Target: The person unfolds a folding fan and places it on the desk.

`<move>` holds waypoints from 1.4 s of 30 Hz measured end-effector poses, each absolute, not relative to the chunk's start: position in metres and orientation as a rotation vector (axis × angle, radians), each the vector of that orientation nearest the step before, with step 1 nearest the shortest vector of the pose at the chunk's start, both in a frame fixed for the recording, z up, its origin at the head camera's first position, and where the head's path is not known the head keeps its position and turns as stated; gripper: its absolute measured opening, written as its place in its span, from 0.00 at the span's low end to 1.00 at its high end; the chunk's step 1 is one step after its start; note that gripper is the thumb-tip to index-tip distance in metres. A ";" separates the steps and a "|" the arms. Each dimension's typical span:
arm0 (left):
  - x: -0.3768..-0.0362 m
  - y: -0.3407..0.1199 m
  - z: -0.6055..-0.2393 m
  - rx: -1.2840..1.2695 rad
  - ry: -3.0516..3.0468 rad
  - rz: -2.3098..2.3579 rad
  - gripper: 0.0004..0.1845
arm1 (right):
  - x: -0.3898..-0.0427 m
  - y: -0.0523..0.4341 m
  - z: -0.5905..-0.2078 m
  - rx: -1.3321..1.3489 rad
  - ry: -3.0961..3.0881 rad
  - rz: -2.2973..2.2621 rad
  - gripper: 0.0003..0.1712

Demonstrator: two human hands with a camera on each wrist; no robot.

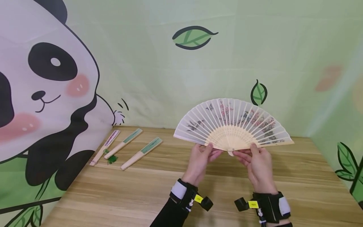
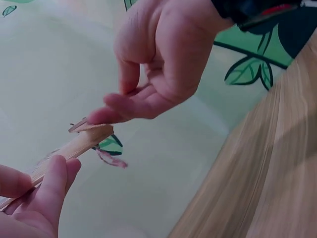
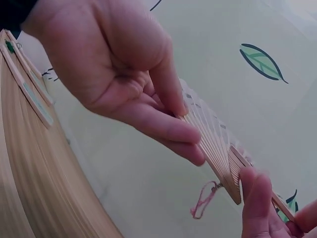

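Note:
A folding fan (image 1: 227, 135) is spread in a wide half circle above the table, with pale wooden ribs and a whitish leaf printed with flowers and birds. My left hand (image 1: 199, 160) pinches its left guard stick between thumb and fingers. On the other side, my right hand (image 1: 260, 165) pinches the right guard stick. The pivot end points down between the two hands. Seen nearly edge-on in the right wrist view, the fan's ribs (image 3: 213, 153) run between both hands' fingers, and a pink cord loop (image 3: 202, 201) hangs by the pivot.
Three folded fans lie on the wooden table (image 1: 113, 201) to the left: one with purple print (image 1: 105, 146), one green-topped (image 1: 123, 143), another green-topped one (image 1: 142, 153) nearer the middle. A green tassel (image 1: 112, 158) lies among them. Printed cloth (image 1: 141, 78) with a panda and leaves stands behind.

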State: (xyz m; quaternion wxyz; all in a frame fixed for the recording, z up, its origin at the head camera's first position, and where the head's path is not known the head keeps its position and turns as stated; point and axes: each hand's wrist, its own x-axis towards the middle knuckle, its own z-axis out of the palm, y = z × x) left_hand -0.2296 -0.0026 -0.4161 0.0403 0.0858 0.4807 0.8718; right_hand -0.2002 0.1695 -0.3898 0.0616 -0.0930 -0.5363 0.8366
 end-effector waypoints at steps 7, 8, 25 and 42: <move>-0.229 0.013 -0.420 0.202 1.360 2.728 0.15 | -0.201 0.165 -0.392 -0.404 -1.375 2.463 0.14; -0.229 0.015 -0.420 0.190 1.348 2.735 0.15 | -0.201 0.164 -0.392 -0.419 -1.360 2.437 0.14; -0.237 0.059 -0.441 -0.020 1.171 2.788 0.13 | -0.205 0.189 -0.406 -0.566 -1.225 2.420 0.11; -0.251 0.148 -0.475 -0.333 1.138 2.755 0.11 | -0.223 0.270 -0.445 -0.864 -1.117 2.484 0.13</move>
